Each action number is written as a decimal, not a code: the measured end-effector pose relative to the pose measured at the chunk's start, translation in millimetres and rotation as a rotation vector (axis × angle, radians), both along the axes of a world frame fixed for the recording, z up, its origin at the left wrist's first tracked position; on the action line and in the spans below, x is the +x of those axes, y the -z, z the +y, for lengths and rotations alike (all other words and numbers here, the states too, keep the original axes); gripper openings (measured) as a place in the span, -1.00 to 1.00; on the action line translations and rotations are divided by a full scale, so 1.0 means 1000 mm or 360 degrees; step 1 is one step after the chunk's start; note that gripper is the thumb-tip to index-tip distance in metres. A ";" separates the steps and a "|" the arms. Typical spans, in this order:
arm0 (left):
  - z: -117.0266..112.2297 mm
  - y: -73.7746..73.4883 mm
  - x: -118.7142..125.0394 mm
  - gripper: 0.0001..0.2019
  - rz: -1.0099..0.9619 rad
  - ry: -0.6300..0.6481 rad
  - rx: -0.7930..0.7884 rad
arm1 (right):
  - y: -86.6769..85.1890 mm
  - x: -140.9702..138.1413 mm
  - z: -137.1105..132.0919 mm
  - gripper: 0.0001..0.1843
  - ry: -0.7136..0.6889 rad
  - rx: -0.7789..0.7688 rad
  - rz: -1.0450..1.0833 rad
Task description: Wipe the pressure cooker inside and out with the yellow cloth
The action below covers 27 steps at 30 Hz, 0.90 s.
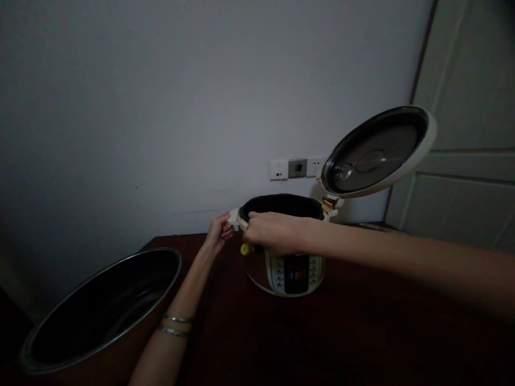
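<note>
An electric cooker (277, 273) with a front button panel stands on the dark table, its round lid (374, 153) hinged up to the right. My left hand (219, 230) has its fingers closed around the white handle (234, 216) at the cooker's left side. In front of the cooker's rim, my right hand (271, 231) is curled into a fist. A yellow and black tool end (245, 249) sticks out below that fist; the rest of the tool is hidden by the hand. Inside, the cooker looks dark, and I cannot make out its bottom.
A large dark-lined pot (100, 308) with a brown outside stands at the left, close to my left forearm. The pale wall (181, 107) behind carries a row of sockets (298, 168). To the right is a panelled door (462, 128). The tabletop (322, 343) is dark red.
</note>
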<state>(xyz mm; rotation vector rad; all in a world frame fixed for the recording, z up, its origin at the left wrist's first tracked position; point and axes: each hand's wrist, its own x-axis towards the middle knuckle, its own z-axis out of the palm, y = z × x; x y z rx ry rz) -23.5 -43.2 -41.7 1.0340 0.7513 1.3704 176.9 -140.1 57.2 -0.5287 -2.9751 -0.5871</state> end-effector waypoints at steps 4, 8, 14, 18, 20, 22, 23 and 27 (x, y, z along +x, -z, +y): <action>-0.003 -0.002 0.001 -0.93 0.0051 -0.0017 0.0070 | 0.017 0.054 -0.008 -0.74 0.0010 -0.0132 0.0285; -0.003 -0.003 0.003 -0.95 0.0074 -0.0044 0.0094 | 0.036 0.113 -0.019 -0.58 0.0200 -0.0267 0.0577; -0.004 -0.004 0.005 -0.88 0.0068 -0.0084 0.0124 | 0.085 0.132 -0.037 -0.36 0.0123 -0.0021 0.1147; -0.004 -0.004 0.004 -0.85 0.0091 -0.0083 0.0136 | 0.119 0.107 -0.027 -0.44 -0.0068 0.0269 0.1134; -0.003 -0.004 0.003 -0.87 0.0124 -0.0096 0.0138 | 0.132 0.100 -0.013 -0.50 -0.0122 0.0271 0.1212; -0.003 -0.004 0.002 -0.88 0.0137 -0.0105 0.0150 | 0.142 0.098 -0.001 -0.55 -0.0092 0.0178 0.1535; -0.003 -0.004 0.002 -0.89 0.0137 -0.0109 0.0157 | 0.146 0.098 0.005 -0.60 -0.0020 0.0122 0.1757; -0.004 -0.004 0.003 -0.85 0.0131 -0.0102 0.0161 | 0.148 0.100 0.017 -0.75 0.0398 -0.0100 0.2437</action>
